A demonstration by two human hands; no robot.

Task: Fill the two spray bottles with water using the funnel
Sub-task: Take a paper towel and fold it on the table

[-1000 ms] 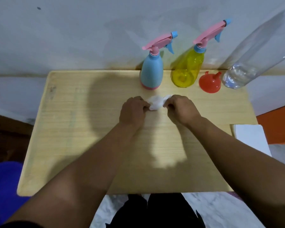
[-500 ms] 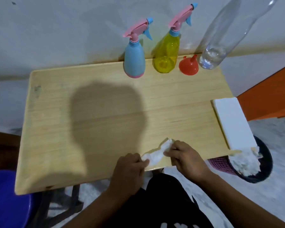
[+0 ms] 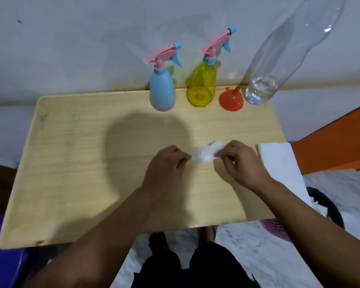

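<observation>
A blue spray bottle (image 3: 162, 90) and a yellow spray bottle (image 3: 202, 86), both with pink trigger heads screwed on, stand at the table's far edge. Beside them an orange funnel (image 3: 231, 99) lies mouth down, and a tall clear bottle (image 3: 279, 65) holds a little water at its bottom. Over the middle of the wooden table (image 3: 71, 163), my left hand (image 3: 166, 165) and my right hand (image 3: 241, 163) each pinch an end of a crumpled white tissue (image 3: 206, 152) between them.
A white tissue box (image 3: 279, 163) lies at the table's right edge. Below it on the floor stands a dark bin (image 3: 328, 208) with white paper inside. A blue stool (image 3: 0, 252) is at the lower left, and an orange panel (image 3: 337, 146) at the right.
Both hands have carried the tissue from the table's near edge back toward its middle, still pinching it at both ends. The camera view has tilted.
</observation>
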